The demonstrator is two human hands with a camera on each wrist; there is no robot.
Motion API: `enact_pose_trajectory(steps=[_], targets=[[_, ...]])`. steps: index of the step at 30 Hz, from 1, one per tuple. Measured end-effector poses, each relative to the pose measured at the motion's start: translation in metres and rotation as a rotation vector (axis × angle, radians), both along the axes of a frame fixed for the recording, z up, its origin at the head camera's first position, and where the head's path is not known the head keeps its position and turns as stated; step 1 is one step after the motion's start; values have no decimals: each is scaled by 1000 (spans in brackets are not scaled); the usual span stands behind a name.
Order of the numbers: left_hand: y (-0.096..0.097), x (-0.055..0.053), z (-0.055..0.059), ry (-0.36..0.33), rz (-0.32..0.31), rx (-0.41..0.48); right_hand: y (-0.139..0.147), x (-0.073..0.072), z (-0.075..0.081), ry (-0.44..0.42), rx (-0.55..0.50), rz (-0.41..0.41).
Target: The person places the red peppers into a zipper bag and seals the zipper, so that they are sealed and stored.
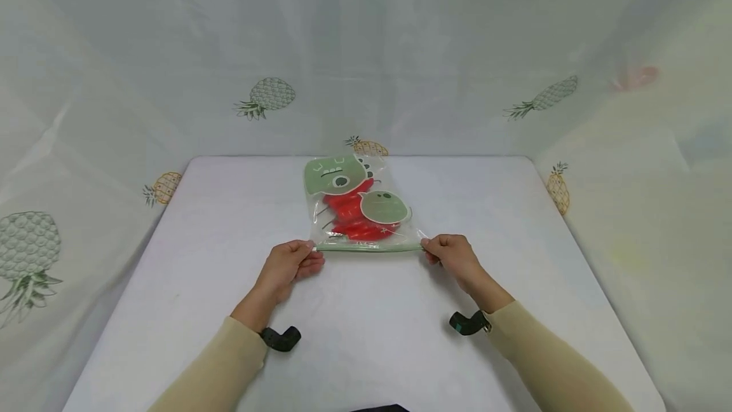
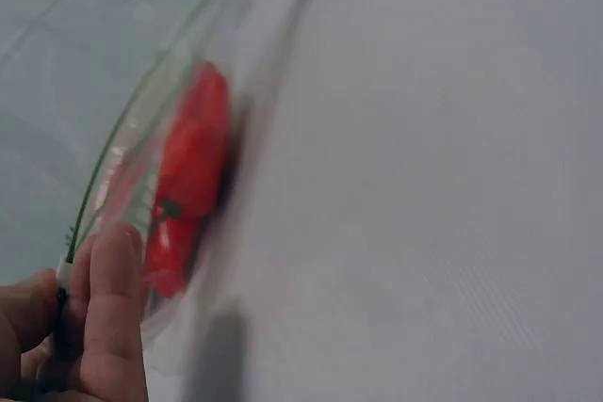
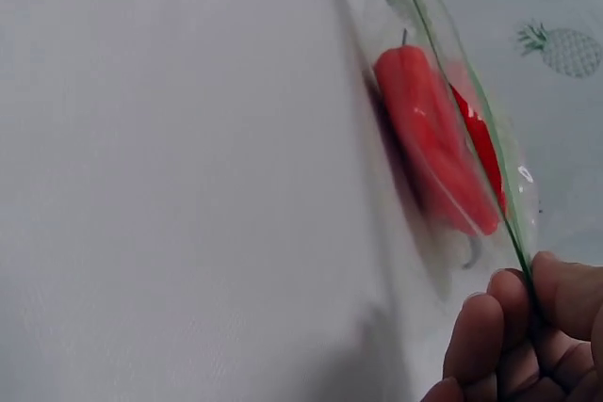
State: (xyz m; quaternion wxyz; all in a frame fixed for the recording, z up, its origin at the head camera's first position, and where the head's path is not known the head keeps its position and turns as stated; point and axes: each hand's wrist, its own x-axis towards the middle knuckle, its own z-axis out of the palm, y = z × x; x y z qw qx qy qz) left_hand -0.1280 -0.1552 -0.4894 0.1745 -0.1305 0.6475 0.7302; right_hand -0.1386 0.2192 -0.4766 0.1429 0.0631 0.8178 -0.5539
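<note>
A clear zip bag (image 1: 319, 213) printed with green cartoon faces lies toward the back of the table, its green zip edge facing the person. Inside it are several red peppers (image 1: 345, 208), seen through the plastic; one pepper (image 3: 424, 129) has its stem showing in the right wrist view. With thumb and fingers, my left hand (image 1: 290, 266) pinches the zip's left end, by a small white slider (image 2: 64, 276). At the opposite corner my right hand (image 1: 455, 258) pinches the zip edge. Between the hands, the two green zip lines bow apart in the right wrist view.
The white table (image 1: 366, 316) has rounded far corners. A pineapple-print curtain (image 1: 400, 49) hangs behind it and along both sides. Black wrist cameras (image 1: 281, 339) sit on both wrists, below the sleeves. A dark object (image 1: 382, 408) shows at the bottom edge.
</note>
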Motion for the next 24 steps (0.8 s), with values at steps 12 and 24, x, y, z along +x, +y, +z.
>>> enact_pose_trajectory(steps=[12, 24], targets=[[-10, 15, 7, -107, -92, 108, -1, -1, 2, -24, -95, -14], [-2, 17, 3, 58, -38, -182, 0, -4, -3, -34, -109, -45]])
